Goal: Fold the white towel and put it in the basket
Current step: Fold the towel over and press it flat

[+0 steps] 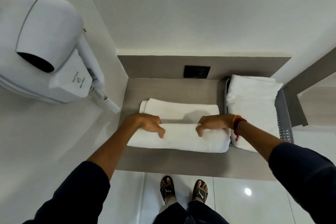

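A white towel [179, 139] lies on the grey-brown counter [171, 162], its near part doubled into a thick fold and its far part [179, 108] flat behind. My left hand [148, 123] grips the top edge of the fold on the left side, fingers curled over it. My right hand [212, 123], with an orange thread on the wrist, grips the same edge on the right. A grey perforated basket [284, 114] stands at the right end of the counter, touching the towel's end, with a folded white towel [252, 107] inside.
A white wall-mounted hair dryer [45, 47] with a coiled cord hangs on the left wall, close to the counter's left end. A black socket plate [197, 72] sits on the back panel. My feet in black sandals stand on the glossy white floor [236, 205].
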